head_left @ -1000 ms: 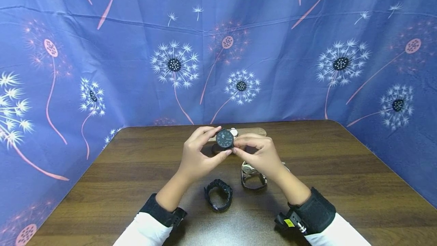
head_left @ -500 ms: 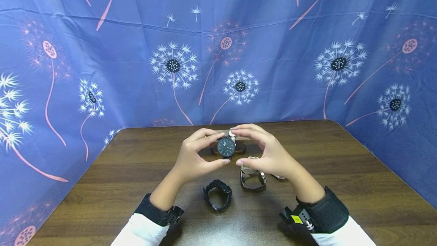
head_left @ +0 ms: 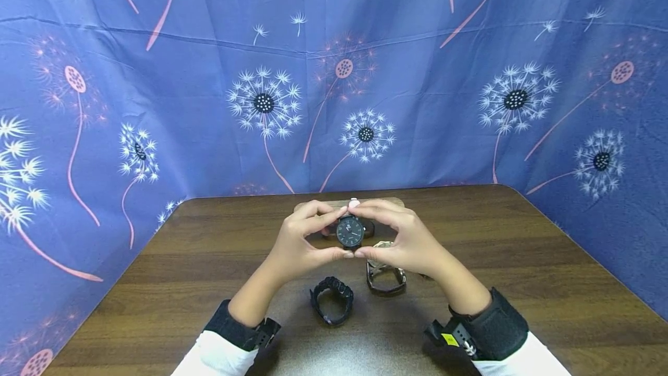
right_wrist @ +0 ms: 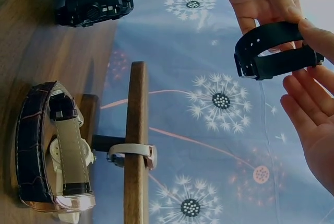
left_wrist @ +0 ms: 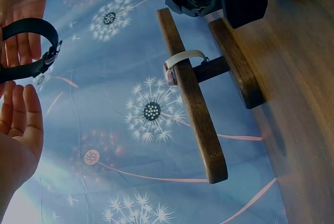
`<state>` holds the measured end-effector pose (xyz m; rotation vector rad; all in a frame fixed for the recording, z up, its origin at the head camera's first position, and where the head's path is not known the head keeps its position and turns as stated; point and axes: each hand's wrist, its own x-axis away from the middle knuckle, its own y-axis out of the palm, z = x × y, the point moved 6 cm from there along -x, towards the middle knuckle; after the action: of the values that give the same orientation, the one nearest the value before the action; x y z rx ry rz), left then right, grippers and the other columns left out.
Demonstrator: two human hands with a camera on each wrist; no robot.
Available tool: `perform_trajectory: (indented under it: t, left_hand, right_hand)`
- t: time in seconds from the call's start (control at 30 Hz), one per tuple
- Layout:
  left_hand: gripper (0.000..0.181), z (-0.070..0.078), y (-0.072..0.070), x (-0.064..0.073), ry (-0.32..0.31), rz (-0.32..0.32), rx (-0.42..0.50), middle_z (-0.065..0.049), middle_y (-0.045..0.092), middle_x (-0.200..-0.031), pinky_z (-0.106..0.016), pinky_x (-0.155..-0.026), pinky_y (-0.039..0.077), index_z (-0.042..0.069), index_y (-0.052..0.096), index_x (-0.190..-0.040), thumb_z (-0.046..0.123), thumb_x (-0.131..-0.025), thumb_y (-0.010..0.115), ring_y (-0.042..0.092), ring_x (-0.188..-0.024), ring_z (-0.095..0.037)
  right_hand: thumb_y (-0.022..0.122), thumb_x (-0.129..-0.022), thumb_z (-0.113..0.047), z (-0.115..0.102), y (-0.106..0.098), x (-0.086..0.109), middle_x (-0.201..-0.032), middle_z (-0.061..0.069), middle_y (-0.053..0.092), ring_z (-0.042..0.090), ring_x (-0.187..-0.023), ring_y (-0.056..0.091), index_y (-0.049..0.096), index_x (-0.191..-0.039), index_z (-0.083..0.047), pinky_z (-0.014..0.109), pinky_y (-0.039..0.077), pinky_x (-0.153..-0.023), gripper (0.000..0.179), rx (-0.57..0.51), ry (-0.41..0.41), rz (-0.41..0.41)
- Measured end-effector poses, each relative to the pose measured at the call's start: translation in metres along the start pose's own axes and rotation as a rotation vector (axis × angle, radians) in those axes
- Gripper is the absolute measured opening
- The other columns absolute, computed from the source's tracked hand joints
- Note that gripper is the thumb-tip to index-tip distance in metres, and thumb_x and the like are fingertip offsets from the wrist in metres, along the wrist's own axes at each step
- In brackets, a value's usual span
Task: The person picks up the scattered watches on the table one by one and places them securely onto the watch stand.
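A black wristwatch (head_left: 350, 232) with a dark round dial is held upright in front of me, dial towards the head camera. My left hand (head_left: 300, 235) holds its left side between thumb and fingers. On the other side my right hand (head_left: 406, 235) holds it too, thumb at the bottom and fingertips at the top. The buckled strap (left_wrist: 32, 24) forms a loop, seen from behind in both wrist views. Behind the hands stands a wooden T-shaped watch stand (right_wrist: 136, 93), with a small white-strapped watch (right_wrist: 152, 156) round its bar.
On the wooden table (head_left: 209, 283) a chunky black watch (head_left: 332, 300) lies on its side, nearer me. Right of it is a brown-strapped watch (head_left: 385, 282) with a rose-gold case (right_wrist: 65, 203). A pale watch (right_wrist: 55, 153) lies by it, partly hidden. A blue dandelion-print cloth (head_left: 443, 132) hangs behind.
The held watch has come down slightly. My right fingers spread apart from it half a second ago and are now back around its right side. The lying watches stay put.
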<state>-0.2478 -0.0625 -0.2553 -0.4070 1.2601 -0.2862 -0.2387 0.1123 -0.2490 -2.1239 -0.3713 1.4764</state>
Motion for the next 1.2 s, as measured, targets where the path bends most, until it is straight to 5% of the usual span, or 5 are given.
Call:
perform_trajectory:
  t: [0.37, 0.6, 0.8, 1.0, 1.2]
  left_hand:
    - [0.069, -0.001, 0.003, -0.001, -0.014, -0.017, -0.004, -0.006, 0.064, -0.104, -0.027, -0.072, 0.05, 0.001, 0.065, -0.125, 0.012, -0.062, 0.092, 0.056, -0.081, -0.018]
    - [0.065, -0.018, -0.004, 0.003, -0.159, -0.018, 0.033, -0.008, 0.064, -0.111, -0.027, -0.07, 0.056, 0.0, 0.066, -0.123, 0.009, -0.064, 0.091, 0.062, -0.08, -0.015]
    - [0.051, -0.036, -0.015, 0.01, -0.25, 0.032, -0.002, -0.013, 0.067, -0.105, -0.032, -0.072, 0.059, -0.002, 0.069, -0.117, 0.004, -0.07, 0.087, 0.066, -0.088, -0.026]
    - [0.043, -0.055, -0.029, 0.016, -0.345, 0.067, -0.057, -0.016, 0.068, -0.102, -0.04, -0.072, 0.06, -0.004, 0.07, -0.113, 0.002, -0.073, 0.084, 0.069, -0.085, -0.03]
    - [0.041, -0.065, -0.048, 0.02, -0.455, 0.054, -0.161, -0.013, 0.069, -0.103, -0.033, -0.075, 0.059, 0.0, 0.072, -0.112, 0.007, -0.074, 0.085, 0.071, -0.083, -0.023]
  right_hand:
    - [0.089, -0.064, -0.007, 0.0, -0.003, 0.0, -0.12, 0.013, 0.066, 0.026, -0.114, 0.06, 0.065, -0.12, 0.0, 0.03, 0.046, -0.099, 0.061, -0.004, -0.041, 0.026]
    - [0.087, -0.066, 0.0, 0.02, -0.021, 0.004, -0.118, 0.011, 0.066, 0.023, -0.105, 0.064, 0.065, -0.122, 0.0, 0.026, 0.052, -0.091, 0.06, 0.012, 0.085, 0.048]
    - [0.087, -0.069, -0.004, 0.045, -0.047, 0.013, -0.118, 0.007, 0.067, 0.019, -0.103, 0.065, 0.066, -0.123, -0.004, 0.026, 0.051, -0.092, 0.057, 0.113, 0.24, 0.086]
    - [0.084, -0.065, 0.011, 0.064, -0.073, 0.02, -0.113, 0.017, 0.066, 0.005, -0.102, 0.062, 0.065, -0.12, 0.005, 0.019, 0.049, -0.091, 0.058, 0.071, 0.276, 0.177]
    - [0.081, -0.067, 0.015, 0.084, -0.094, 0.031, -0.113, 0.02, 0.065, -0.002, -0.099, 0.06, 0.064, -0.119, 0.008, 0.016, 0.049, -0.089, 0.055, 0.07, 0.341, 0.231]
